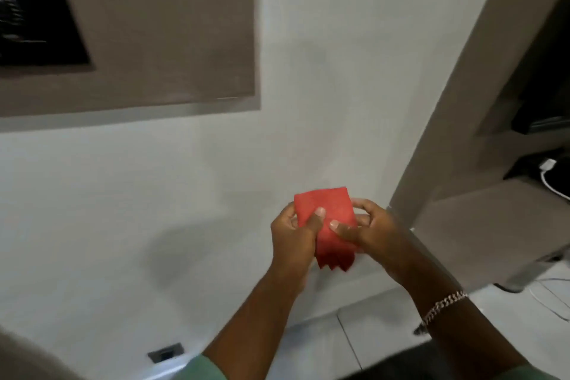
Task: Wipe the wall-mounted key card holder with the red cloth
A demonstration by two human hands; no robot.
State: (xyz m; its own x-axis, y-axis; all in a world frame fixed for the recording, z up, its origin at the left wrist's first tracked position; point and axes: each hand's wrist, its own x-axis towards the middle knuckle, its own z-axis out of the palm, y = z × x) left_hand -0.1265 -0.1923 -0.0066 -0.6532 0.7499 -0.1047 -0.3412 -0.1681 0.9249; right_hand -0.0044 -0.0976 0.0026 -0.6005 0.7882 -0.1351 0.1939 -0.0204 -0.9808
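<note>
A folded red cloth (pixel 330 210) is held upright in front of the white wall, a little right of centre. My left hand (pixel 294 234) grips its left side with the thumb pressed on the front. On the cloth's right side, my right hand (pixel 374 231) pinches it with thumb and fingers; a chain bracelet sits on that wrist. The cloth's loose folded ends hang down below both hands. No key card holder can be made out in this view.
A taupe wall panel (pixel 160 25) with a dark recess (pixel 34 9) fills the upper left. A taupe door frame or cabinet edge (pixel 456 102) rises on the right, with a shelf and white cable (pixel 549 176) behind it. A small floor-level socket (pixel 166 353) sits low on the wall.
</note>
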